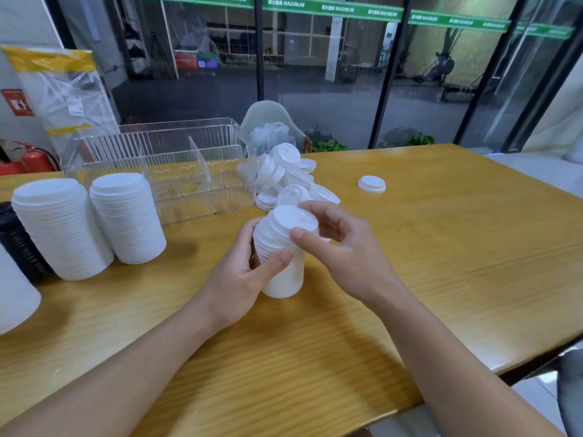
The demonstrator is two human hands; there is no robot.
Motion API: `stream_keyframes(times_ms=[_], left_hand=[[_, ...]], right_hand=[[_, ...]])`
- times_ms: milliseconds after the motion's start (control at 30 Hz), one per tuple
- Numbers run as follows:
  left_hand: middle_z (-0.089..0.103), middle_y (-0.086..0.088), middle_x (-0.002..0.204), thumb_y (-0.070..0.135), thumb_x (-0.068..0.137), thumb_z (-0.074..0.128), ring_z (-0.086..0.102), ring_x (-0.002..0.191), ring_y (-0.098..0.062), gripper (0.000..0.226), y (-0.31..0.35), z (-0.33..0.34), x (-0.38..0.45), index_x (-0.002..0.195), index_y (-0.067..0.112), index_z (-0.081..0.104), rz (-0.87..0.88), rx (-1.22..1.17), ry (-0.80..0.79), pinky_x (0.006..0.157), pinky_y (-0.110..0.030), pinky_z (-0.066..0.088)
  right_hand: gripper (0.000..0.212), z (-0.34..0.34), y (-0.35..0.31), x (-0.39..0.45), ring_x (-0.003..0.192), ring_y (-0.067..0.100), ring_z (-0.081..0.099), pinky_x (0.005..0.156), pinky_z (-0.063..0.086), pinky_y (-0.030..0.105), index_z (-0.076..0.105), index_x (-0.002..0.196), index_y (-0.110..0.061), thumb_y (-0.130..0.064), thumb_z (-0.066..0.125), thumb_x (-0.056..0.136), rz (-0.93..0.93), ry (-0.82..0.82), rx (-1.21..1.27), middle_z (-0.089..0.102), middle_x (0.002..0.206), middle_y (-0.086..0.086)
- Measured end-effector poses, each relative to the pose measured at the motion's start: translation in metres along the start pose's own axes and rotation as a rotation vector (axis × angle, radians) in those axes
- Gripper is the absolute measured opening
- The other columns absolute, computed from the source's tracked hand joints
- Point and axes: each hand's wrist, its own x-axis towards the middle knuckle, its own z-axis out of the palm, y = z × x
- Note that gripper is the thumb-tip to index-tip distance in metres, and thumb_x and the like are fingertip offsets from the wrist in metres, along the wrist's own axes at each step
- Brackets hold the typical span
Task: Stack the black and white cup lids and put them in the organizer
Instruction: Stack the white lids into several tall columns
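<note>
Just in front of the clear organizer (pixel 176 171), over the wooden table (pixel 441 247), both hands are working a tilted stack of white lids (pixel 280 257). Left hand (pixel 243 279) is gripping the stack's lower part, thumb curling across the front, fingers wrapping behind. Right hand (pixel 340 244) is pinching the top lid (pixel 295 220) at its rim with thumb and fingers, other fingers loosely bent. Stack's base is hovering near or touching the table, cannot tell which.

Right of the organizer, touching its end wall, a loose pile of white lids (pixel 287 178) is lying jumbled. Further right of the organizer, well apart from the pile, a single white lid (pixel 371 183) is sitting flat on the table. Left-front of the organizer, two tall white lid stacks (pixel 91 225) are standing side by side, just touching each other. Left of those, a black lid stack (pixel 19 244) is showing partly at the frame edge. Organizer compartments are holding no lids that I can make out.
</note>
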Motion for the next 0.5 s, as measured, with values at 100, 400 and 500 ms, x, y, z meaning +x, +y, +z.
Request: stream_keyframes(times_ms=[100, 400, 500], left_hand=[[0.071, 0.003, 0.143, 0.030, 0.104, 0.073, 0.068, 0.133, -0.019, 0.056, 0.000, 0.000, 0.001, 0.154, 0.024, 0.049, -0.013, -0.039, -0.013, 0.109, -0.037, 0.054], [0.072, -0.002, 0.142, 0.032, 0.098, 0.081, 0.069, 0.133, -0.025, 0.061, -0.003, -0.006, 0.003, 0.152, 0.024, 0.053, -0.038, -0.077, -0.019, 0.113, -0.049, 0.054], [0.072, -0.001, 0.141, 0.028, 0.099, 0.082, 0.069, 0.131, -0.024, 0.059, -0.002, -0.008, 0.003, 0.151, 0.023, 0.053, -0.029, -0.090, -0.007, 0.110, -0.042, 0.056]], right_hand=[[0.044, 0.008, -0.004, 0.002, 0.127, 0.000, 0.066, 0.112, 0.052, 0.036, 0.070, 0.138, -0.028, -0.034, 0.083, 0.096, -0.034, -0.066, -0.113, 0.075, 0.128, -0.020], [0.047, 0.007, -0.004, 0.010, 0.130, -0.005, 0.062, 0.114, 0.050, 0.032, 0.067, 0.144, -0.029, -0.035, 0.079, 0.099, -0.040, -0.160, -0.157, 0.072, 0.133, -0.024], [0.050, 0.006, -0.001, 0.015, 0.131, -0.001, 0.063, 0.117, 0.049, 0.039, 0.066, 0.145, -0.030, -0.038, 0.081, 0.098, -0.034, -0.182, -0.154, 0.072, 0.134, -0.021]])
